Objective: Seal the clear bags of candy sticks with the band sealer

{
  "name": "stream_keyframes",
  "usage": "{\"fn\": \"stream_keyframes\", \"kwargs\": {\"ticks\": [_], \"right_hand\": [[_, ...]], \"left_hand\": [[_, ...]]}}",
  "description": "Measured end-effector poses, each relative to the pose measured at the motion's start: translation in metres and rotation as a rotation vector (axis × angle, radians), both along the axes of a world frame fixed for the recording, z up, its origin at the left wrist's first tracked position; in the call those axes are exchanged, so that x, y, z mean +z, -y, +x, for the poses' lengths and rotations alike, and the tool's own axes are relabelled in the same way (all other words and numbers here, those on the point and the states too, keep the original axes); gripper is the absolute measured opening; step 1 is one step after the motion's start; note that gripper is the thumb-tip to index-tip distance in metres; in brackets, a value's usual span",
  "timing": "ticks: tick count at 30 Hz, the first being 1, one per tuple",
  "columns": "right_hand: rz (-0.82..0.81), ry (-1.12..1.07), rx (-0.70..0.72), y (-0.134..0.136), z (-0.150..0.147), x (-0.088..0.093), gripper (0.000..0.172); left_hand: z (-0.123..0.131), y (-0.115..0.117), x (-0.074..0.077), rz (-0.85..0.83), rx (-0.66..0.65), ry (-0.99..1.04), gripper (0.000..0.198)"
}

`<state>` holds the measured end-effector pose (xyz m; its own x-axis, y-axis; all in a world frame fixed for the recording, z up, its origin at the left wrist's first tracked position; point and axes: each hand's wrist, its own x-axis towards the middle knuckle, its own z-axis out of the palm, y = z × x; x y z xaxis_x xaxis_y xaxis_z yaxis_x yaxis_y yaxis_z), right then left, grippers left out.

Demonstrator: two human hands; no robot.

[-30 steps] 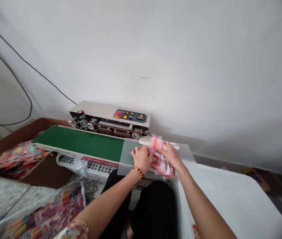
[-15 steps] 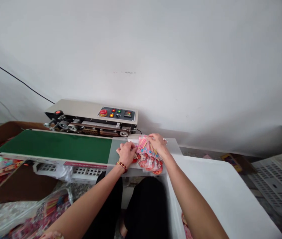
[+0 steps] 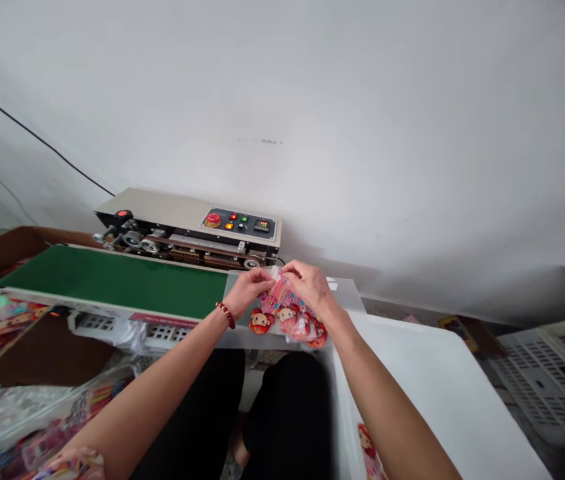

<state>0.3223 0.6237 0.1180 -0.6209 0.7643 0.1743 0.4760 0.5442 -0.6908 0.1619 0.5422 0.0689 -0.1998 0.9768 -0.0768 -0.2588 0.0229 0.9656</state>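
Several clear plastic packets (image 3: pixel 290 322), printed with red-haired cartoon faces, lie fanned over the translucent sheet at the right end of the green conveyor belt (image 3: pixel 127 280). My left hand (image 3: pixel 250 291) pinches the upper left edge of a packet, its fingers closed; a beaded bracelet circles that wrist. Close beside it, my right hand (image 3: pixel 308 285) pinches the upper part of the packets with thumb and fingers together. The fingertips of both hands nearly meet at the packets' top edges. Behind the belt stands a band sealing machine (image 3: pixel 172 207) with lit buttons and a red knob.
A cardboard box (image 3: pixel 57 350) of similar packets stands at the left, above a large clear bag (image 3: pixel 57 427) of packets on the floor. To my right is a white tabletop (image 3: pixel 427 373), with a slotted plastic crate (image 3: pixel 547 373) beyond. The wall rises behind the machine.
My left hand has moved up to the packets' top edge, uncovering a cartoon face at the left. My right hand has shifted slightly left, into a pinch. The view has tilted slightly.
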Motion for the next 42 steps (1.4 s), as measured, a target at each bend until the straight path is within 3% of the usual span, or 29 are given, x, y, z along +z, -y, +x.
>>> {"fn": "stream_keyframes", "kwargs": {"ticks": [4, 8, 13, 15, 18, 19, 20, 22, 25, 29, 34, 38, 42], "right_hand": [[-0.136, -0.073, 0.101, -0.002, -0.003, 0.000, 0.015], [-0.211, -0.122, 0.086, -0.005, -0.004, -0.003, 0.019], [-0.333, -0.157, 0.024, -0.007, -0.012, -0.014, 0.022], [-0.350, -0.172, -0.024, -0.013, -0.022, -0.019, 0.020], [-0.203, -0.015, -0.091, -0.022, -0.040, -0.022, 0.011], [-0.141, 0.088, -0.109, -0.025, -0.046, -0.022, 0.008], [-0.086, 0.200, -0.120, -0.027, -0.051, -0.022, 0.006], [0.008, 0.390, -0.120, -0.026, -0.057, -0.020, 0.012], [0.158, 0.478, -0.114, -0.017, -0.052, -0.017, 0.027], [0.315, 0.549, -0.067, 0.002, -0.018, -0.019, 0.028], [0.450, 0.609, 0.077, 0.018, 0.024, -0.038, 0.027], [0.517, 0.593, 0.107, 0.020, 0.024, -0.051, 0.026], [0.526, 0.554, 0.172, 0.020, 0.004, -0.056, 0.024]], "left_hand": [[0.003, 0.008, 0.003, 0.028, 0.048, 0.074, 0.044], [0.007, 0.010, 0.003, 0.073, 0.110, 0.053, 0.043], [0.004, 0.005, -0.009, 0.058, 0.163, 0.019, 0.038], [-0.001, 0.005, -0.016, 0.027, 0.243, -0.111, 0.027], [-0.011, 0.007, -0.026, 0.045, 0.462, -0.569, 0.011], [-0.013, 0.009, -0.029, 0.080, 0.481, -0.753, 0.011], [-0.014, 0.011, -0.033, 0.126, 0.442, -0.930, 0.014], [-0.013, 0.015, -0.039, 0.216, 0.243, -1.227, 0.020], [-0.008, 0.020, -0.048, 0.250, 0.023, -1.495, 0.034], [-0.003, 0.019, -0.054, 0.196, 0.014, -1.591, 0.039], [0.003, 0.014, -0.052, 0.127, 0.088, -1.622, 0.043], [-0.005, 0.020, -0.052, 0.039, 0.124, -1.642, 0.044], [-0.039, 0.035, -0.050, -0.054, 0.148, -1.652, 0.042]]}}
